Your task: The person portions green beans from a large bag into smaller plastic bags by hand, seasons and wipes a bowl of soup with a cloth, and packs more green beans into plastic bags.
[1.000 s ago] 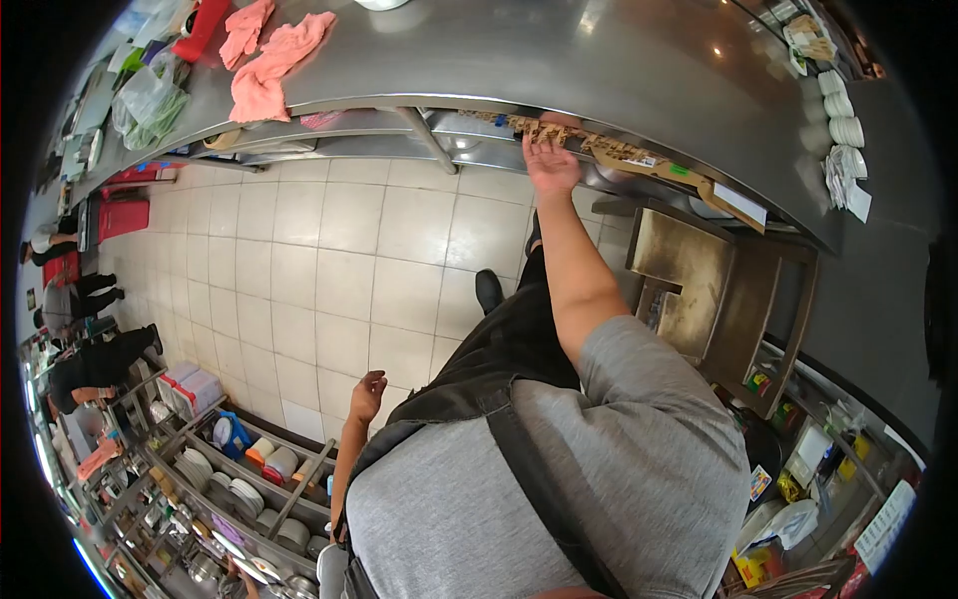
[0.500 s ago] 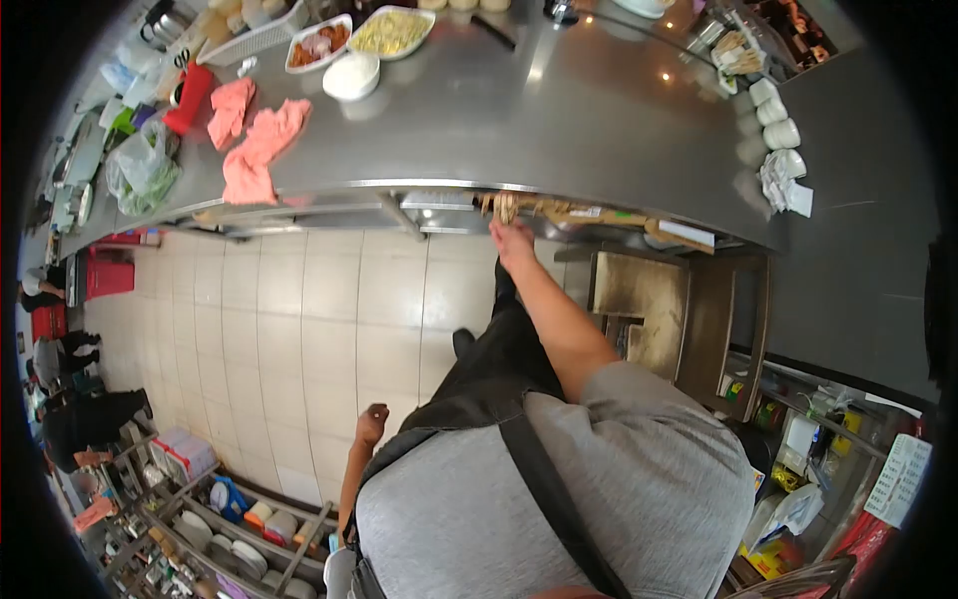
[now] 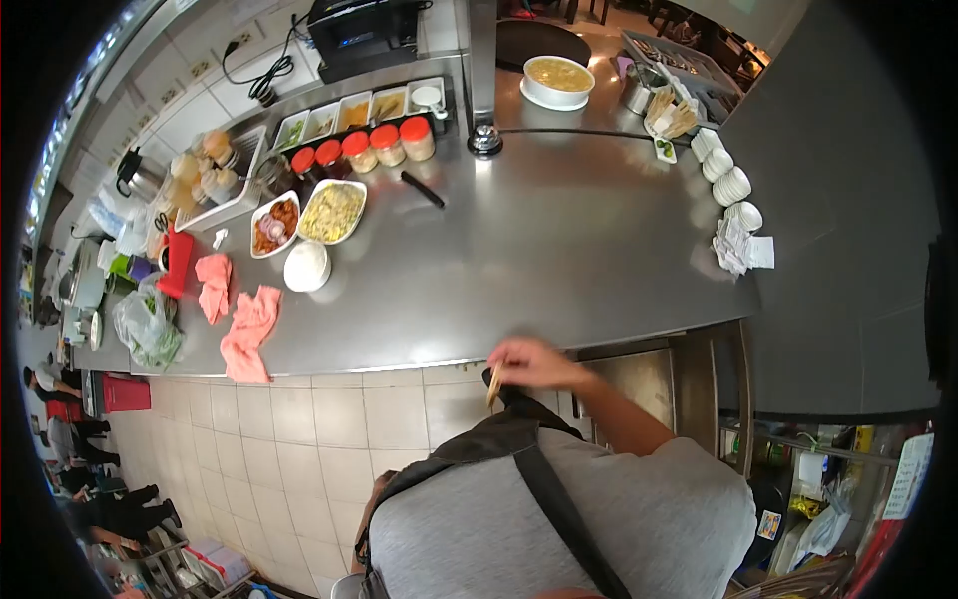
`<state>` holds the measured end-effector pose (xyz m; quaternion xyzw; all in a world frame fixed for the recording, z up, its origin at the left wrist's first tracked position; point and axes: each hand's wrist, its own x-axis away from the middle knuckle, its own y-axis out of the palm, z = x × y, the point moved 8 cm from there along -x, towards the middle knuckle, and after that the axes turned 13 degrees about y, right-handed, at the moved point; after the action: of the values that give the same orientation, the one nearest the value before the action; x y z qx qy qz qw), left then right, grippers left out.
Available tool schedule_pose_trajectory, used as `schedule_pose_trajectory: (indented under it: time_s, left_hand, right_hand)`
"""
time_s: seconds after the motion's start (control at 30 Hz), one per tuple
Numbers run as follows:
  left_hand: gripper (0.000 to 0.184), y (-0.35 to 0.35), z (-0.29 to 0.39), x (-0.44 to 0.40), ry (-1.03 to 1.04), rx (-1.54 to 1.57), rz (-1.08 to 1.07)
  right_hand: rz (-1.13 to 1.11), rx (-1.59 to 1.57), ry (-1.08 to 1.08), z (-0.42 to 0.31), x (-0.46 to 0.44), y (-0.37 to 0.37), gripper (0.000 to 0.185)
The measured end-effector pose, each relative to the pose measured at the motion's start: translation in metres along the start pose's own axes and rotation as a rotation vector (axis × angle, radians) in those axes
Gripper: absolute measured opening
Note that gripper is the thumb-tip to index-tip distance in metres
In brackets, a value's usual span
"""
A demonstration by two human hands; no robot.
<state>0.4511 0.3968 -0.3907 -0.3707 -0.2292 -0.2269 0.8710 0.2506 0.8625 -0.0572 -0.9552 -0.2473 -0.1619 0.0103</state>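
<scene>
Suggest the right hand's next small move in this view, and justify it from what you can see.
Probably a slight lift toward the counter. The right hand is by the counter's front edge, and the slim tan item in its fingers, too blurred to identify, points down over the floor, so raising it should help it clear that edge.

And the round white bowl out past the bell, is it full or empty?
Nearly full, it seems: yellowish food reaches close to the rim of the white bowl.
</scene>
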Motion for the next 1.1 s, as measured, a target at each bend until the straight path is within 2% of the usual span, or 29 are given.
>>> schedule_pose_trajectory:
  time_s: [0.03, 0.07, 0.1, 0.13, 0.17, 0.2, 0.23, 0.3, 0.33, 0.37, 0.4, 0.43, 0.47, 0.5, 0.57, 0.67, 0.7, 0.77, 0.83, 0.93, 1.0, 1.03, 1.07, 1.1]
  left_hand:
    - [0.026, -0.019, 0.024, -0.017, 0.070, 0.026, 0.027]
    - [0.026, -0.032, 0.050, -0.038, 0.138, 0.075, 0.041]
    - [0.025, -0.056, 0.078, -0.052, 0.277, 0.234, 0.109]
    - [0.025, -0.067, 0.110, -0.060, 0.274, 0.234, 0.116]
    - [0.025, -0.075, 0.130, -0.068, 0.204, 0.157, 0.179]
    - [0.025, -0.085, 0.156, -0.072, 0.134, 0.079, 0.241]
    - [0.025, -0.087, 0.173, -0.077, 0.110, 0.195, 0.283]
    - [0.025, -0.083, 0.191, -0.085, 0.094, 0.170, 0.305]
    - [0.025, -0.081, 0.190, -0.088, 0.087, 0.145, 0.323]
    - [0.024, -0.076, 0.200, -0.083, 0.235, -0.049, 0.262]
    - [0.023, -0.071, 0.192, -0.074, 0.150, -0.029, 0.299]
    - [0.024, -0.031, 0.132, -0.079, 0.149, 0.268, 0.390]
    - [0.024, -0.026, 0.131, -0.067, 0.039, 0.167, 0.339]
    - [0.024, -0.021, 0.132, -0.059, -0.049, 0.138, 0.289]
    - [0.025, -0.013, 0.133, -0.045, -0.171, 0.141, 0.226]
    - [0.025, -0.009, 0.138, -0.039, -0.275, 0.153, 0.169]
    - [0.025, -0.010, 0.139, -0.041, -0.292, 0.156, 0.157]
    - [0.025, -0.014, 0.142, -0.042, -0.304, 0.153, 0.146]
    - [0.025, -0.020, 0.143, -0.046, -0.285, 0.153, 0.146]
    - [0.026, -0.033, 0.143, -0.056, -0.242, 0.144, 0.160]
    - [0.026, -0.037, 0.131, -0.061, -0.242, 0.136, 0.173]
    - [0.026, -0.039, 0.121, -0.067, -0.250, 0.122, 0.178]
    - [0.026, -0.036, 0.113, -0.065, -0.281, 0.128, 0.179]
    - [0.029, -0.043, 0.112, -0.072, 0.009, -0.104, 0.353]
  right_hand:
    - [0.061, -0.212, 0.144, -0.013, -0.001, -0.045, 0.025]
    - [0.208, -0.312, 0.038, -0.030, -0.007, -0.092, 0.028]
    - [0.373, -0.369, 0.019, -0.042, -0.008, -0.146, 0.029]
    - [0.562, -0.306, -0.056, -0.048, -0.014, -0.206, 0.031]
    - [0.699, -0.382, -0.143, -0.048, -0.020, -0.264, 0.031]
    - [0.823, -0.575, -0.138, -0.051, -0.023, -0.313, 0.030]
    - [0.936, -0.664, -0.206, -0.054, -0.029, -0.362, 0.026]
    - [0.936, -0.741, -0.289, -0.034, -0.060, -0.474, 0.023]
    - [1.017, -0.751, -0.273, -0.034, -0.070, -0.513, 0.022]
    - [1.099, -0.761, -0.261, -0.033, -0.081, -0.545, 0.022]
    - [1.097, -0.770, -0.261, -0.034, -0.096, -0.573, 0.022]
    - [1.171, -0.804, -0.300, -0.033, -0.106, -0.600, 0.024]
    - [1.247, -0.835, -0.341, -0.034, -0.112, -0.619, 0.026]
    - [1.249, -0.840, -0.340, -0.035, -0.125, -0.633, 0.026]
    - [1.581, -0.753, -0.274, -0.043, -0.122, -0.649, 0.032]
    - [1.670, -0.822, -0.262, -0.039, -0.139, -0.655, 0.032]
    - [1.624, -0.827, -0.250, -0.036, -0.152, -0.661, 0.026]
    - [1.564, -0.860, -0.282, -0.030, -0.169, -0.668, 0.027]
    - [1.394, -0.915, -0.309, -0.021, -0.180, -0.667, 0.035]
    - [1.360, -0.927, -0.202, -0.024, -0.161, -0.650, 0.040]
    - [1.378, -0.610, -0.397, -0.002, -0.148, -0.634, 0.043]
    - [1.407, -0.563, -0.580, 0.004, -0.140, -0.598, 0.042]
    - [1.496, -0.204, -0.568, 0.000, -0.125, -0.558, 0.042]
    - [1.486, -0.134, -0.531, -0.024, -0.111, -0.505, 0.041]
